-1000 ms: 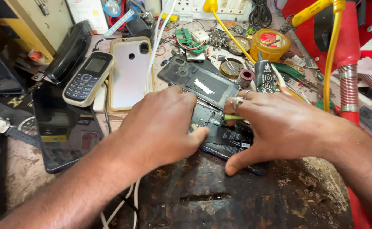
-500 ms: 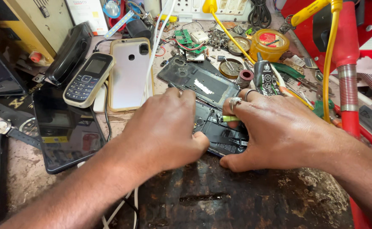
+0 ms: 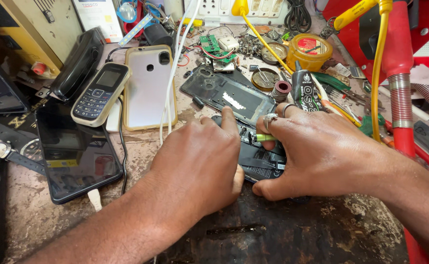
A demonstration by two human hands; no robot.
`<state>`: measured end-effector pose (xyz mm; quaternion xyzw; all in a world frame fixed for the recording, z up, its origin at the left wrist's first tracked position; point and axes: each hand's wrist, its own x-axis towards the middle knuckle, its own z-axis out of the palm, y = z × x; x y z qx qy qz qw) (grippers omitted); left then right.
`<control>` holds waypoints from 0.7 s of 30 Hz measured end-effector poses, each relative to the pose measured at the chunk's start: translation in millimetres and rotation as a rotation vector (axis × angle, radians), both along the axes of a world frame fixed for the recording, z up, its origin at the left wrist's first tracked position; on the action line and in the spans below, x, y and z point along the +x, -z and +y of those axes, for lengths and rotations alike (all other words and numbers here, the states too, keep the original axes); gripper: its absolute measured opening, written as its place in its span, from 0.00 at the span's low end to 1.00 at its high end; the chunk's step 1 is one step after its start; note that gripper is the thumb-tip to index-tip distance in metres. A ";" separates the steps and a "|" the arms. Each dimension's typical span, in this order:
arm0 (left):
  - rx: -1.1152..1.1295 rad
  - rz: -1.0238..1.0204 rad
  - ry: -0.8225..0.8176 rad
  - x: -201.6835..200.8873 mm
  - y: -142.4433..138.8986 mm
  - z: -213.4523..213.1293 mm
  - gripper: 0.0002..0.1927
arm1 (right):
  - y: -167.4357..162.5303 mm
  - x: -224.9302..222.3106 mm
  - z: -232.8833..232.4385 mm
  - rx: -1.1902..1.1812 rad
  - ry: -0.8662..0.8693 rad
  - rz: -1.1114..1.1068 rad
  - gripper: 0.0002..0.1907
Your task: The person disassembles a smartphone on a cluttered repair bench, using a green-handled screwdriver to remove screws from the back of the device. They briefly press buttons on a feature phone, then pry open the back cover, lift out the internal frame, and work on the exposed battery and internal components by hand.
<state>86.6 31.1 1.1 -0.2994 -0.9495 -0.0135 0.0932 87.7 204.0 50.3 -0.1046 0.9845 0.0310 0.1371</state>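
An opened smartphone (image 3: 261,159) with its dark insides showing lies on the worn bench between my hands. My left hand (image 3: 202,159) presses down on its left part, fingers curled over it. My right hand (image 3: 312,149), with rings on two fingers, pinches a small yellow-green tool (image 3: 263,138) whose tip touches the phone's inside. Most of the phone is hidden beneath both hands. A detached black back cover (image 3: 226,93) lies just behind them.
A keypad phone (image 3: 99,93), a phone in a clear case (image 3: 148,88) and a dark smartphone (image 3: 75,151) lie at the left. White cables (image 3: 173,73) run down the bench. Circuit boards (image 3: 214,49), a yellow tin (image 3: 310,49), a glue tube (image 3: 305,90) and a red stand (image 3: 400,63) crowd the back and right.
Both hands stay on the opened phone. My left hand's fingers have shifted slightly forward, and my right hand has drawn a little closer with the tool.
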 end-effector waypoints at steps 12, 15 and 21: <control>-0.133 -0.085 0.080 -1.9 -6.2 -2.8 0.53 | 7.5 -8.0 2.9 -0.033 -0.028 -0.060 0.46; -0.153 -0.087 0.127 -4.8 -9.0 -5.7 0.52 | 7.6 -7.7 2.7 -0.026 -0.024 -0.076 0.45; 0.001 -0.107 0.164 -14.7 -12.8 -20.6 0.55 | 9.5 -7.9 3.3 -0.067 -0.063 -0.044 0.46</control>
